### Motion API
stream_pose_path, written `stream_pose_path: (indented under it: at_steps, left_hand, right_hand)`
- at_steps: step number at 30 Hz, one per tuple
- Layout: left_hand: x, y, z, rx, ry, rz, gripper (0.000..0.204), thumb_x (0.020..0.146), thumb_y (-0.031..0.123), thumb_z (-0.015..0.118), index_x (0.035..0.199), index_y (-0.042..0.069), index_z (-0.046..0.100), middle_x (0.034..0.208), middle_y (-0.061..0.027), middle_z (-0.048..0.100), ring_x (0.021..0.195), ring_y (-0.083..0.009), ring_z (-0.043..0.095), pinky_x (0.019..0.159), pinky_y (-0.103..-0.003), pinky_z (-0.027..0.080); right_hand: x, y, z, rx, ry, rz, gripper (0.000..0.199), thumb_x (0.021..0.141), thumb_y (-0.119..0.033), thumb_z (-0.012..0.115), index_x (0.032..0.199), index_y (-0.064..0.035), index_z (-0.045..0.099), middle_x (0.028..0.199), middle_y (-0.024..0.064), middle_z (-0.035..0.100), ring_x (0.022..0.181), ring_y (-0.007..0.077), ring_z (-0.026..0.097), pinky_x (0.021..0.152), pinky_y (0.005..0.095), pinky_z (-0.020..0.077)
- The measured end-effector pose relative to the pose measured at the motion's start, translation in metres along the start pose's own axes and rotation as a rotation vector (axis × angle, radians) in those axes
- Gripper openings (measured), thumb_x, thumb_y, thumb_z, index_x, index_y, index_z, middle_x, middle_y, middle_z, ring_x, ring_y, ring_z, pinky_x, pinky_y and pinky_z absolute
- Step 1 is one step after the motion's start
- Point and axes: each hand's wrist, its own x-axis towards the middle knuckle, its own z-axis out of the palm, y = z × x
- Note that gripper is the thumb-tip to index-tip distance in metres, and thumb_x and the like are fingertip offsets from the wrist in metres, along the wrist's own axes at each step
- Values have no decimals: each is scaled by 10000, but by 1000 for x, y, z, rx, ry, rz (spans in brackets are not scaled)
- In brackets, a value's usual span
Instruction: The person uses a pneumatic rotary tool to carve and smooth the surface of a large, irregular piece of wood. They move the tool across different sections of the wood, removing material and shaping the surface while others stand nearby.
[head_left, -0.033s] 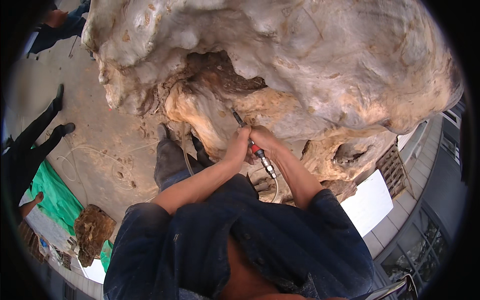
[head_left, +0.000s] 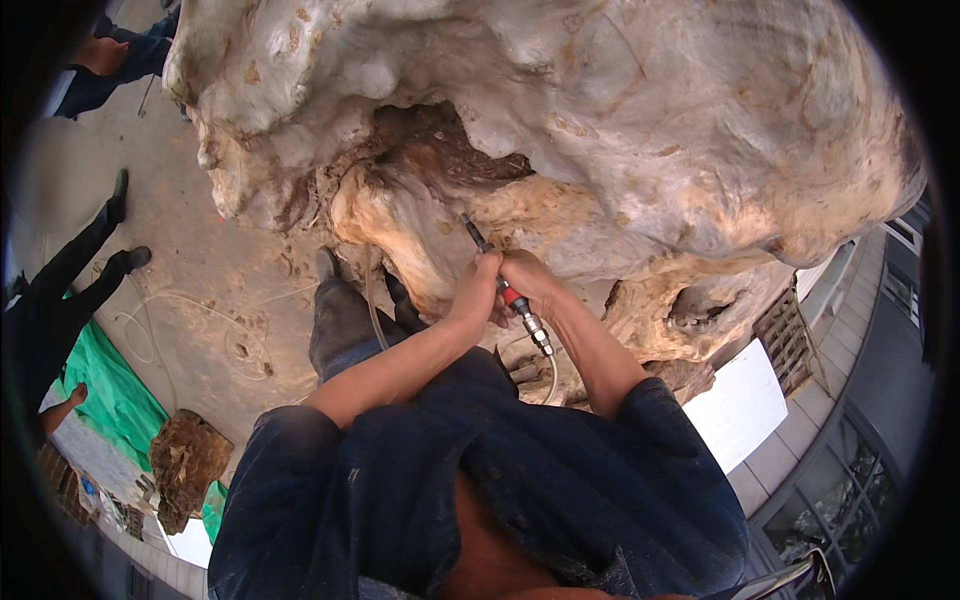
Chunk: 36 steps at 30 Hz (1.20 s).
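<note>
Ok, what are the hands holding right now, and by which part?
Both hands, left hand and right hand, grip a slim pneumatic carving tool around its mid-body; its tip points into the big wood stump, its hose end trails below.

No package, label, sign or screen can be made out for certain. The nearest candidates are flat white panels. One, the white rectangular board (head_left: 742,405), lies at the right, just below the huge carved root, tilted, plain white with no visible marking. A smaller white sheet (head_left: 187,540) lies at the lower left, just beside the green tarpaulin (head_left: 108,395) and below a brown stump; its face is also blank. Small cluttered objects (head_left: 95,492) sit at the far left edge, too small and blurred to identify as packaging.
</note>
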Motion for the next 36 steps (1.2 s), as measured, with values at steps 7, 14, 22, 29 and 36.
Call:
stream_pose_path:
  at_steps: [7,14,22,29,36]
  left_hand:
    - [12,9,-2,48,21,-38,528,1013,550,492,1081,31,564,709,-107,610,543,-256,640,452,-411,541]
    - [8,-6,17,1,-33,-68,571,1015,578,459,1041,20,577,681,-103,614,553,-264,652,464,-407,548]
    - [18,14,-4,7,-7,-26,553,1023,560,453,1053,18,561,670,-106,595,542,-260,646,458,-400,545]
    - [10,5,0,7,7,20,516,1022,524,468,1136,23,521,682,-100,573,529,-241,627,442,-383,532]
    - [-1,10,-2,25,57,70,506,1024,514,489,1150,25,519,701,-93,572,534,-230,614,434,-376,512]
  right_hand:
    - [11,-7,-4,57,30,4,233,984,-140,545,873,53,612,639,130,598,443,192,564,336,367,390]
    - [2,-2,-22,-8,20,55,262,999,-160,548,901,66,635,652,138,599,440,200,559,338,368,388]
    - [19,-14,-5,1,-8,14,229,982,-144,547,975,44,676,624,110,605,428,174,537,351,347,392]
    - [17,-6,-8,-42,-19,-1,288,1028,-250,605,1027,31,665,663,102,619,446,163,546,359,343,411]
    - [14,-9,1,-52,22,-54,228,971,-157,562,985,38,679,732,123,641,501,180,582,391,350,434]
